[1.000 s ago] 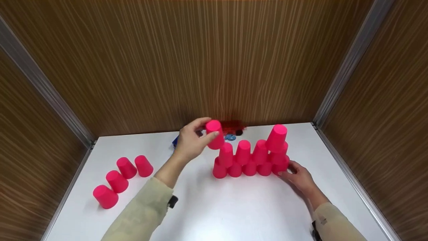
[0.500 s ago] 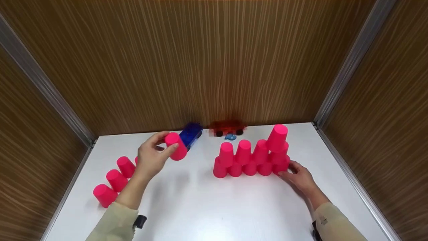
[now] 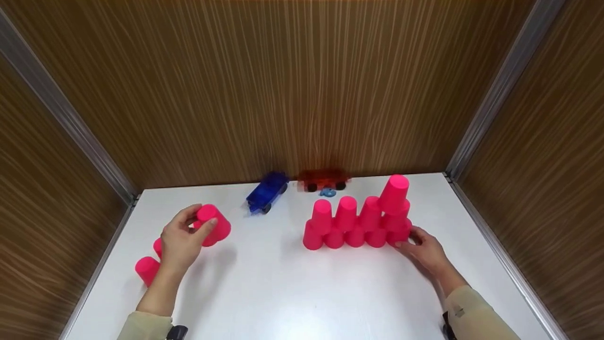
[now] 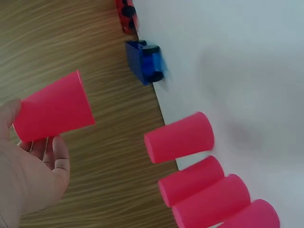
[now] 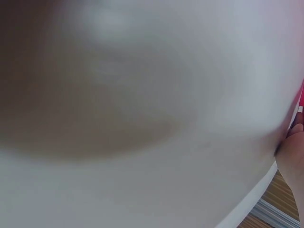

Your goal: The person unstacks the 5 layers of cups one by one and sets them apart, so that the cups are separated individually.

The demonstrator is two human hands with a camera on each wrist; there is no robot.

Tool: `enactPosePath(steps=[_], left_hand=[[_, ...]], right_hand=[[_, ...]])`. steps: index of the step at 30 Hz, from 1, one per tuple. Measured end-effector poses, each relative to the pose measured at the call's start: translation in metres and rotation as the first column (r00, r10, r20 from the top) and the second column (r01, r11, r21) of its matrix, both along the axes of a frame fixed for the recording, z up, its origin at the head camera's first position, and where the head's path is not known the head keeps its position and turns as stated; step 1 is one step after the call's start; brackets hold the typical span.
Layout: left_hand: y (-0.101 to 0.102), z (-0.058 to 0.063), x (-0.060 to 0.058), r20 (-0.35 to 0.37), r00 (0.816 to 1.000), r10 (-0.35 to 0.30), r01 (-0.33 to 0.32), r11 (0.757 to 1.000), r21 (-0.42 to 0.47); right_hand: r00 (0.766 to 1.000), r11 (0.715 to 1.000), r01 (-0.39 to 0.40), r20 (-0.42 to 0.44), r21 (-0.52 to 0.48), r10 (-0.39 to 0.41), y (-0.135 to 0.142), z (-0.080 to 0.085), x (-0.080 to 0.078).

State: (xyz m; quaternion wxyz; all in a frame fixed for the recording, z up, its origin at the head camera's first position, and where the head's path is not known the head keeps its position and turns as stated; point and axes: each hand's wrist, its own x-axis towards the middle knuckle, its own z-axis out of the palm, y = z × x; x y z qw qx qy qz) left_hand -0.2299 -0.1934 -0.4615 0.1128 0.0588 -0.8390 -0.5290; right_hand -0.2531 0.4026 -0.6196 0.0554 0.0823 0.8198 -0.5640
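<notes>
My left hand (image 3: 181,241) grips an upside-down pink cup (image 3: 222,229), thumb in front and fingers behind. In the left wrist view, this pink cup (image 4: 54,107) appears apart from several loose pink cups, the nearest being a cup (image 4: 180,137) by the table edge. In the head view, my hand and forearm partly hide the loose cups. On the right, upside-down pink cups (image 3: 347,215) stand in a lower row and a second row, with one cup (image 3: 395,193) on top at the right end. My right hand (image 3: 428,250) holds the bottom right cup (image 3: 398,234) between thumb and fingers.
A blue toy car (image 3: 267,192) and a red toy vehicle (image 3: 324,179) stand at the back of the white table (image 3: 302,293). A small light-blue object (image 3: 327,192) lies in front of the red one. Wood-patterned walls (image 3: 292,94) enclose the back and sides.
My left hand has carried its cup leftward and nearer, from beside the stack to above the loose cups. My right hand has stayed at the stack's lower right corner.
</notes>
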Motion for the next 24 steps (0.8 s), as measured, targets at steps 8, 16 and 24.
enactPosePath(steps=[8, 16, 24], left_hand=[[-0.021, -0.024, 0.004, 0.002, 0.998, 0.058, -0.058, 0.998, -0.008], [-0.043, -0.045, 0.012, 0.040, 0.994, 0.103, -0.103, 0.995, 0.010], [-0.053, -0.064, 0.012, 0.066, 0.988, 0.140, -0.140, 0.990, -0.005]], right_hand=[[1.000, 1.000, 0.004, -0.003, 0.018, -0.004, 0.000, 0.000, 0.000], [1.000, 1.000, 0.008, -0.025, 0.020, -0.008, -0.002, 0.000, -0.001], [1.000, 1.000, 0.007, -0.007, 0.011, -0.007, -0.002, -0.001, -0.001]])
